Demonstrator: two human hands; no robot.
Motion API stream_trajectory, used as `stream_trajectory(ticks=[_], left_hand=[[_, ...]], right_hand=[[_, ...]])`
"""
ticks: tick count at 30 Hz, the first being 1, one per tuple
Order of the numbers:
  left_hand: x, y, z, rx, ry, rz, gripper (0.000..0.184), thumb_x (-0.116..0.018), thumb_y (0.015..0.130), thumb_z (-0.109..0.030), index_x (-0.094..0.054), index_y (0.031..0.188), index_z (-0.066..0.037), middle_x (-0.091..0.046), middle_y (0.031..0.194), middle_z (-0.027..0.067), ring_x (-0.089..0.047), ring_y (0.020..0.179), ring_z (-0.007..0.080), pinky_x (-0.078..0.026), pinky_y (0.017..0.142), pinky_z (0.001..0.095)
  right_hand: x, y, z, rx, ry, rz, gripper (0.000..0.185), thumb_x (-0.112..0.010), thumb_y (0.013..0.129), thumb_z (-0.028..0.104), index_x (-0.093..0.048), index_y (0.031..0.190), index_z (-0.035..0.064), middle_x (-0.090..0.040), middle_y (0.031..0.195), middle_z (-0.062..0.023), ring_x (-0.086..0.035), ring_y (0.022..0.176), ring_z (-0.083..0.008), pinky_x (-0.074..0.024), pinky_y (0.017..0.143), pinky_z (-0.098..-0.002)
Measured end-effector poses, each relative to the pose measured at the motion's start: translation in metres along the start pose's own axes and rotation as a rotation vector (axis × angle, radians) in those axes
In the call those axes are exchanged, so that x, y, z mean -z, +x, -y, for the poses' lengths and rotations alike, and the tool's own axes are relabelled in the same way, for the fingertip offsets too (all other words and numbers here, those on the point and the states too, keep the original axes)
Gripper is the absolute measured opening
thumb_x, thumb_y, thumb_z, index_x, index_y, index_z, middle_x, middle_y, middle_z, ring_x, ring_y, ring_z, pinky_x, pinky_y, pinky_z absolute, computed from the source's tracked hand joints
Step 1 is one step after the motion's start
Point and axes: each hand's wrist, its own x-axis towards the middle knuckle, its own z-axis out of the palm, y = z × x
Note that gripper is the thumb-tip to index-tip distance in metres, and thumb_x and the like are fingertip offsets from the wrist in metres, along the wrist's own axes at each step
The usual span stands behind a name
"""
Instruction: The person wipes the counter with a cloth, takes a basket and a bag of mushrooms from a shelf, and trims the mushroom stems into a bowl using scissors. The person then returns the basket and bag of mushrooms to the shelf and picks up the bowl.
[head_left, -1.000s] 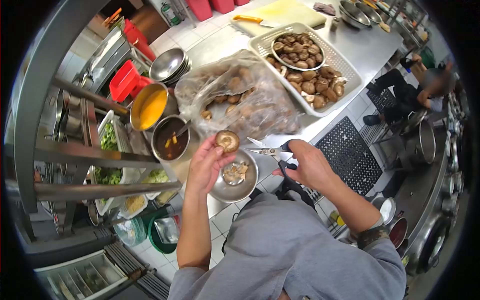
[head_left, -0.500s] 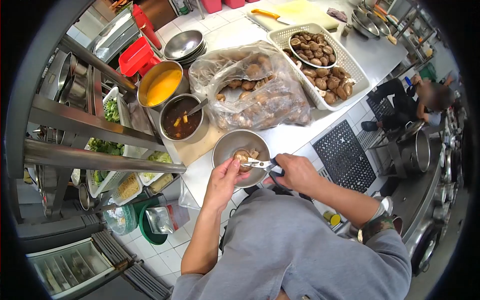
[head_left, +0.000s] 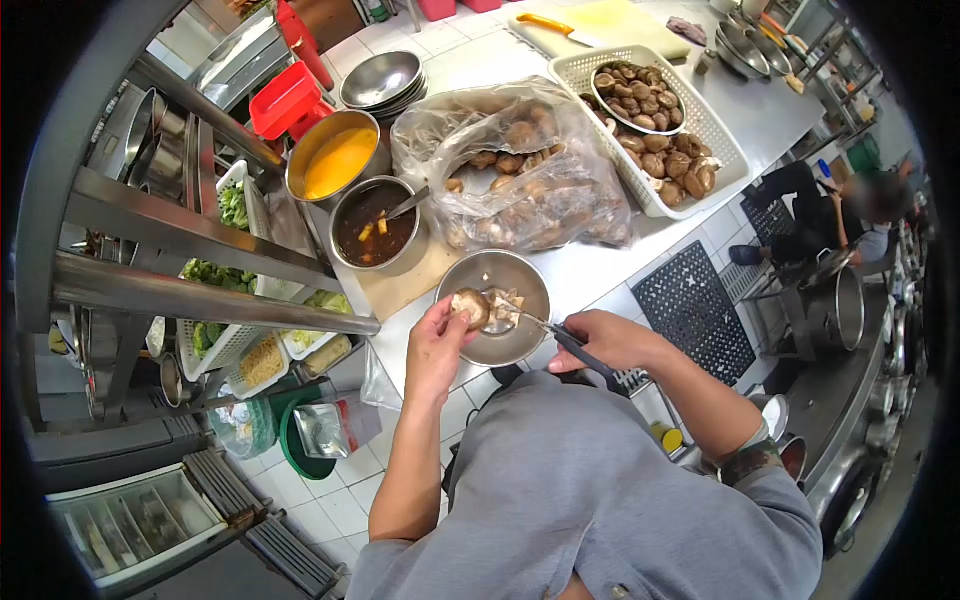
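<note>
My left hand (head_left: 440, 338) grips a brown mushroom (head_left: 470, 309) over the left side of a metal bowl (head_left: 530, 350). In my right hand (head_left: 605, 340) is a pair of scissors (head_left: 580, 350) with dark handles, its blades reaching into the bowl. Pale cut mushroom pieces (head_left: 507, 310) lie inside the bowl. Beyond it, a clear plastic bag (head_left: 590, 215) of mushrooms rests on the table. To the right of the bag, a white basket (head_left: 735, 165) contains more mushrooms (head_left: 690, 165) and a bowl (head_left: 640, 98) full of them.
Left of the bag stand a pot of dark liquid (head_left: 378, 225) with a spoon and a pot of orange liquid (head_left: 335, 160). Metal rails (head_left: 210, 300) cross the left side. An orange-handled knife (head_left: 548, 23) lies on a cutting board (head_left: 630, 30). Another person (head_left: 840, 205) is at the right.
The mushroom in my left hand has moved left and turned, away from the scissors. The scissor blades have dropped into the bowl. The whole view has shifted slightly.
</note>
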Motion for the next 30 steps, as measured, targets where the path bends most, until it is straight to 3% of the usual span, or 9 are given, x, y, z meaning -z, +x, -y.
stream_trajectory(ticks=[3,9,15,19,26,30], left_hand=[[-0.015,-0.008,-0.016,-0.058,0.000,-0.013,0.045,-0.057,0.099,-0.007,-0.047,0.140,0.007,-0.065,0.119,0.0140,-0.065,0.103,0.0158,-0.056,0.088,0.0280],[-0.048,-0.012,-0.039,-0.094,0.057,0.078,0.040,-0.056,0.099,-0.006,-0.053,0.136,0.007,-0.068,0.113,0.0122,-0.067,0.097,0.0151,-0.056,0.086,0.0274],[-0.081,-0.002,-0.058,-0.149,0.030,0.117,0.040,-0.056,0.099,-0.008,-0.053,0.135,0.008,-0.068,0.113,0.0117,-0.067,0.097,0.0145,-0.057,0.084,0.0281],[-0.112,0.004,-0.079,-0.149,0.062,0.147,0.041,-0.054,0.100,-0.007,-0.050,0.138,0.007,-0.067,0.116,0.0118,-0.067,0.100,0.0159,-0.057,0.085,0.0291],[-0.175,0.037,-0.093,-0.070,0.029,0.293,0.040,-0.054,0.100,-0.006,-0.051,0.137,0.008,-0.067,0.117,0.0139,-0.067,0.101,0.0172,-0.056,0.088,0.0305],[-0.219,0.074,-0.088,-0.017,0.072,0.395,0.039,-0.057,0.098,-0.010,-0.055,0.134,0.003,-0.068,0.117,0.0098,-0.067,0.100,0.0161,-0.055,0.085,0.0285]], right_hand=[[0.000,0.000,0.000,0.015,-0.115,0.035,0.062,-0.085,0.072,0.055,-0.064,0.094,0.0012,-0.064,0.083,-0.0068,-0.060,0.080,-0.0173,-0.0484,0.072,-0.0331],[0.017,-0.005,0.004,0.029,-0.086,0.040,0.060,-0.085,0.073,0.051,-0.063,0.097,0.0005,-0.064,0.084,-0.0059,-0.059,0.079,-0.0154,-0.0485,0.072,-0.0304],[0.040,-0.022,0.001,0.092,0.077,-0.067,0.048,-0.088,0.074,0.041,-0.065,0.091,0.0016,-0.064,0.080,-0.0017,-0.056,0.075,-0.0106,-0.0460,0.068,-0.0285],[0.055,-0.032,-0.017,0.226,0.106,-0.210,0.053,-0.084,0.076,0.049,-0.064,0.076,0.0007,-0.057,0.064,-0.0020,-0.050,0.063,-0.0131,-0.0416,0.058,-0.0324],[0.107,-0.063,-0.042,0.057,0.320,-0.228,0.046,-0.083,0.079,0.043,-0.063,0.071,0.0031,-0.062,0.063,-0.0032,-0.059,0.054,-0.0100,-0.0470,0.051,-0.0259],[0.141,-0.088,-0.074,0.021,0.383,-0.237,0.033,-0.082,0.083,0.030,-0.065,0.076,0.0033,-0.064,0.065,-0.0021,-0.060,0.055,-0.0082,-0.0470,0.050,-0.0220]])
